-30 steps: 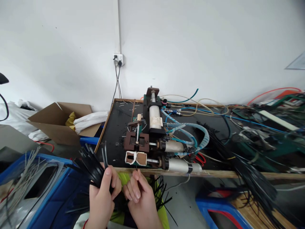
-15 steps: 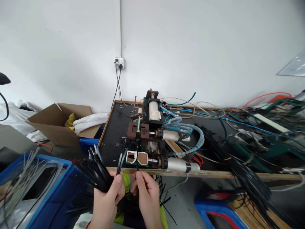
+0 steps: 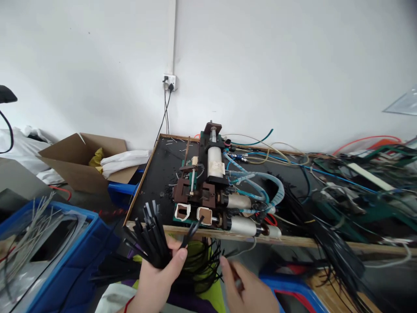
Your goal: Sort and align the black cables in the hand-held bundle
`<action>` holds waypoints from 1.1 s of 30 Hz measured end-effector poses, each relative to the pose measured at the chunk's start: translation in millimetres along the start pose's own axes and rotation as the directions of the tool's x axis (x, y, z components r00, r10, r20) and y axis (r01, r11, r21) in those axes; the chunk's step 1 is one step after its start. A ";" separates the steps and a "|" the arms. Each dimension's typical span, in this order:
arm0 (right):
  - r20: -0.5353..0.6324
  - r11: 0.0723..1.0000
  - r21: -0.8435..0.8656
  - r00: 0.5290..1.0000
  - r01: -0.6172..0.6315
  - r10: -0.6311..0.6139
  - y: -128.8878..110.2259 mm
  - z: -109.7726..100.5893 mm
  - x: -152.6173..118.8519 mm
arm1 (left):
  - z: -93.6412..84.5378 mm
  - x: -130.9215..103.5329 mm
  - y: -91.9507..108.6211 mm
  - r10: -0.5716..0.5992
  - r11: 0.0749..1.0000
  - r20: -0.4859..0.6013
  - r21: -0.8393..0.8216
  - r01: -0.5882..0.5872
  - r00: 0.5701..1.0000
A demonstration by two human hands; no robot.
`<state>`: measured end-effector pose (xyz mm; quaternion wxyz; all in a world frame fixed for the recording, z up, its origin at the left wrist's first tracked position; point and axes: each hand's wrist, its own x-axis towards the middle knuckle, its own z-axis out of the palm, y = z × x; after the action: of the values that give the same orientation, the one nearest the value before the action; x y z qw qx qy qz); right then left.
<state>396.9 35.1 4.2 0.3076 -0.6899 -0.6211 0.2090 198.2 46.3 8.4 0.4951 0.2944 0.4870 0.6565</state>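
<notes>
My left hand (image 3: 159,276) is closed round a thick bundle of black cables (image 3: 151,237), their cut ends pointing up. A few cables (image 3: 190,232) stand apart between its thumb and forefinger. Lower right of the machine, my right hand (image 3: 247,287) has its thumb apart from partly curled fingers, slightly blurred, with no cable visible in its grasp. More black cables (image 3: 205,265) lie across the lap beside it. Ahead on the bench is a pneumatic machine (image 3: 208,195) with brown clamp blocks; two pale-edged jaws (image 3: 182,211) at its front stand apart.
A blue crate (image 3: 81,252) with thin wires stands at left, behind it a cardboard box (image 3: 74,169). The bench's wooden edge (image 3: 293,238) runs in front. Air hoses (image 3: 273,187) curve over the bench. A black cable bundle (image 3: 339,248) hangs over the edge at right.
My right hand has left the front jaws and moved right and down. The jaws have moved apart. My left hand has shifted right with the cable bundle, and the view has turned slightly.
</notes>
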 end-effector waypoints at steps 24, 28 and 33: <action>0.256 0.755 0.656 0.944 -0.014 -0.205 -76.5 52.5 0.4 | 0.2 19.2 8.5 -0.002 0.995 -0.154 -0.097 -0.014 0.988; 0.333 0.330 0.904 0.932 -0.272 -0.144 -69.0 65.1 6.4 | 4.3 24.0 17.8 0.043 0.981 -0.119 -0.181 -0.064 0.992; 0.353 -0.229 0.906 0.934 -0.356 -0.057 -83.1 80.8 21.8 | 7.0 25.2 27.9 0.075 0.968 -0.141 -0.226 -0.106 0.987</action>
<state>285.2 73.2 4.6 0.6119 -0.2289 -0.1706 0.7376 185.7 71.3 34.5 0.4625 0.2124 0.4243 0.7490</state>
